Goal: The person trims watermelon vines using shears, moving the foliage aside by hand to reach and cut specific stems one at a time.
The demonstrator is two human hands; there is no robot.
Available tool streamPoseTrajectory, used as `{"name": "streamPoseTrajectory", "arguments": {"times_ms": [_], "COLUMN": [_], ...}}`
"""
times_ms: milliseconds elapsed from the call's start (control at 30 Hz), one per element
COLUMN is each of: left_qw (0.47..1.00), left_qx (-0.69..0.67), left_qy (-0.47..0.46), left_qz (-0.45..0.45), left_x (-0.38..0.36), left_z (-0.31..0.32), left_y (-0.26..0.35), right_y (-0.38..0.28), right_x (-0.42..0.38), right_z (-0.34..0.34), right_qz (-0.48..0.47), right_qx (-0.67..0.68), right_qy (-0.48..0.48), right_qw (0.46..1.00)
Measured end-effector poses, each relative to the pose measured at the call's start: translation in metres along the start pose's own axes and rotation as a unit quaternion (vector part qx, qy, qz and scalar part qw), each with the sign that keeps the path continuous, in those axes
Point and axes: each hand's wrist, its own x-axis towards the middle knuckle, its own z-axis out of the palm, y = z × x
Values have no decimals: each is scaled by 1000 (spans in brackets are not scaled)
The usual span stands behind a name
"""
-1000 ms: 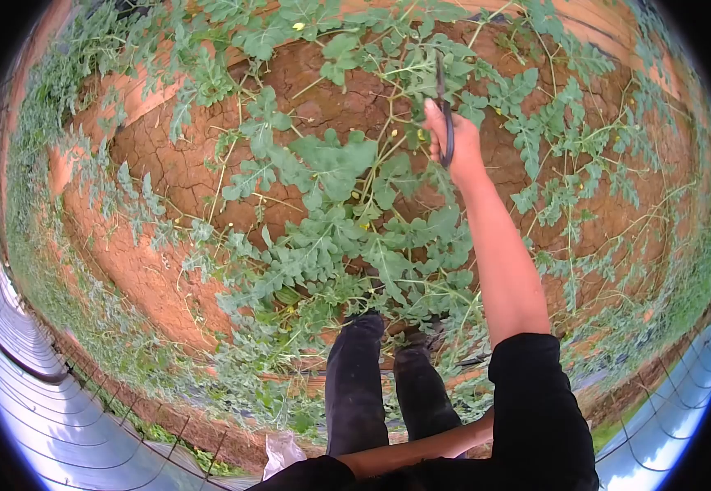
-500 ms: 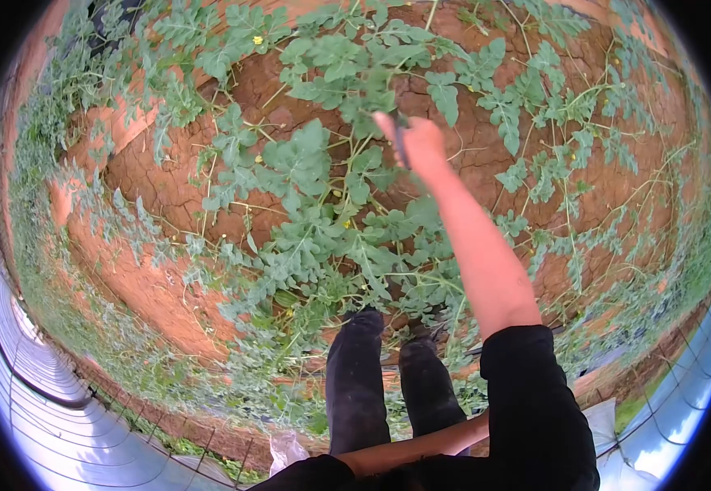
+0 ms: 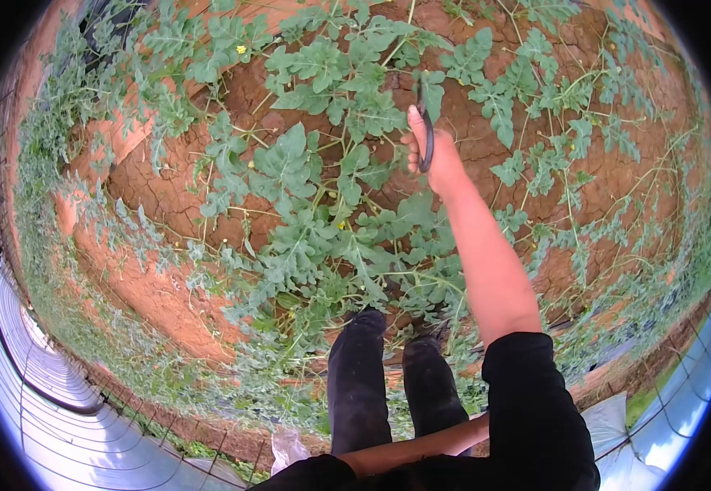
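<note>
My right hand is closed around dark-handled scissors, whose tip points away from me and is blurred. The hand is over the cracked soil, just right of a watermelon vine's lobed leaves. One leaf lies close beside the scissors' tip. Below the hand, more broad vine leaves spread toward my feet. My left forearm crosses my lap to the right, and its hand is hidden behind my right sleeve.
Vines with small yellow flowers trail over brown soil on all sides. My dark-clad legs stand among the leaves. A wire grid and pale plastic sheeting border the planting at the lower left.
My right hand has drawn back slightly to the right, away from the leaves at the vine's middle, still holding the scissors. The view has shifted a little.
</note>
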Motion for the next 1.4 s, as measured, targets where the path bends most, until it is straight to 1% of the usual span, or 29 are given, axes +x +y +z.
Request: {"name": "streamPoseTrajectory", "arguments": {"times_ms": [67, 100, 167, 200, 267, 367, 467, 600, 667, 700, 767, 800, 867, 900, 967, 1000, 1067, 1100, 1167, 1200, 1267, 1300, 1333, 1367, 1400], "left_qw": [1000, 1000, 1000, 1000, 1000, 1000, 1000, 1000, 1000, 1000, 1000, 1000, 1000, 1000, 1000, 1000, 1000, 1000, 1000, 999, 999, 999, 999, 999, 999], "left_qx": [5, 6, 2, 2, 0, -4, -7, -8, -7, -8, -7, -7, -7, -10, -11, -13, -15, -17, -21, -22, -27, -28, -32, -35, -34], "left_qy": [1, 3, 4, 5, 3, -3, -9, -2, -1, 0, -1, -1, -3, -3, -2, -4, -8, -9, -12, -12, -12, -13, -14, -13, -13], "left_qz": [5, 6, 5, 3, -1, -9, -16, -18, -16, -14, -11, -10, -7, -5, 1, 4, 10, 12, 19, 22, 27, 27, 29, 29, 30], "left_x": [3, 4, 4, 4, 3, 1, 3, 10, 15, 18, 21, 23, 24, 24, 23, 22, 20, 19, 18, 17, 15, 14, 13, 11, 10], "left_z": [1, 2, 3, 2, 2, 4, 5, -1, -1, -1, 0, 0, -2, -3, -7, -8, -10, -12, -14, -16, -18, -19, -19, -21, -21], "left_y": [1, 0, 2, 2, 4, 6, 7, 10, 15, 16, 19, 21, 27, 29, 35, 39, 45, 48, 55, 58, 62, 64, 67, 70, 73], "right_y": [-5, -6, -9, -11, -18, -14, -13, -15, -18, -15, -2, 1, 5, 7, 15, 17, 19, 21, 24, 23, 10, 4, -3, -13, -22], "right_x": [7, 12, 25, 31, 43, 53, 74, 88, 85, 83, 81, 77, 63, 56, 42, 33, 15, 9, 1, -2, -13, -14, -11, -9, -9], "right_z": [-10, -9, -5, -4, 0, 12, 18, 20, 18, 22, 29, 30, 32, 30, 21, 16, 7, 2, -2, -2, 0, 1, 2, 5, 11], "right_qz": [82, 83, 141, 142, 166, 142, 165, 154, 109, 104, 5, 1, 23, 20, 44, 42, 70, 67, 72, 71, -7, -6, -74, -143, -213], "right_qx": [-27, -26, -3, -1, -24, 14, -5, -23, -19, -23, 0, -2, 39, 36, 128, 124, 73, 67, 2, -3, -175, -179, -272, -361, -411], "right_qy": [-75, -74, -124, -124, -181, -157, -150, -183, -172, -176, -107, -109, -74, -77, -83, -86, -35, -38, -43, -47, -5, -7, 6, 19, 35], "right_qw": [993, 993, 982, 982, 969, 977, 975, 971, 979, 979, 994, 994, 996, 996, 987, 988, 994, 995, 996, 996, 984, 984, 959, 921, 886]}}
